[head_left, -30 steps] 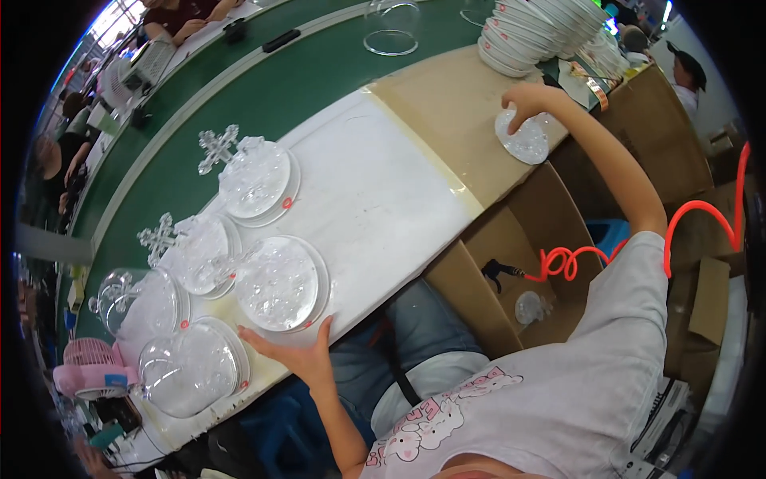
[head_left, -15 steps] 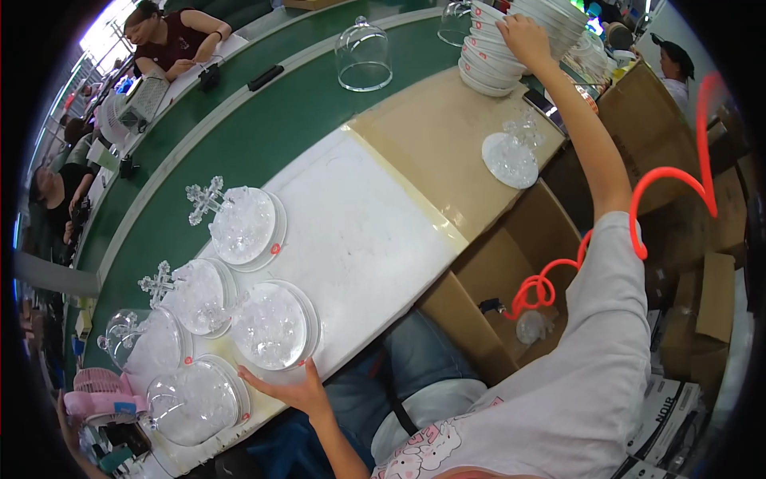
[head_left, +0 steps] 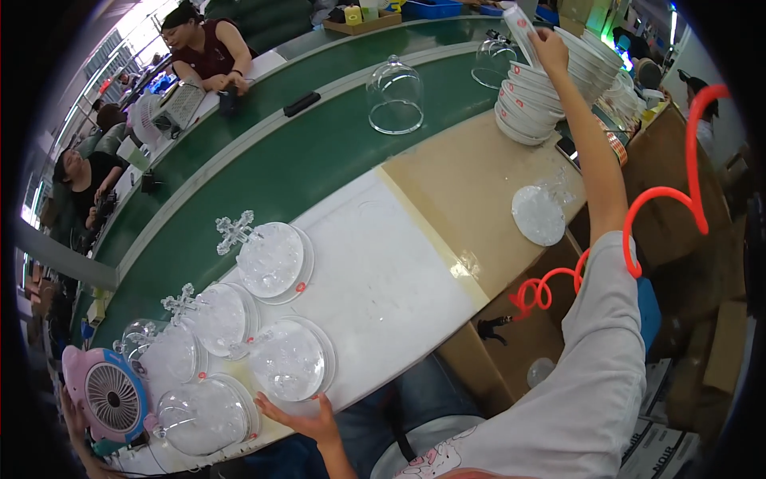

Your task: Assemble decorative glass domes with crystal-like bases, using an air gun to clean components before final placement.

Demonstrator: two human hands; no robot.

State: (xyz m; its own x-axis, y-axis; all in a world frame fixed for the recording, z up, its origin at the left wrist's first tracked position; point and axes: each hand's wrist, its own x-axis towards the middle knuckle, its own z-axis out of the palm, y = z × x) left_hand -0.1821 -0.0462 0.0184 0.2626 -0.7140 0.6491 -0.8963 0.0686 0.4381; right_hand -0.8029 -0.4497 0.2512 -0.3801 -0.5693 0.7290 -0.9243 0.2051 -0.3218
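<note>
My right hand is stretched far out, fingers pinching a flat white disc above the tall stack of white discs. My left hand lies open and flat at the table edge, touching nothing, just beside a clear faceted plastic dome.

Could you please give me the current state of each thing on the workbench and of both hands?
Right hand: raised, gripping a white disc above the stack.
Left hand: open, at the bench edge beside the nearest dome.
Stack of white discs: leaning, on the bench.
Nearest dome: seated on its white base.
Loose clear disc: lying flat.
Clear dome: upright on the green belt.
Pink fan: standing upright.
</note>
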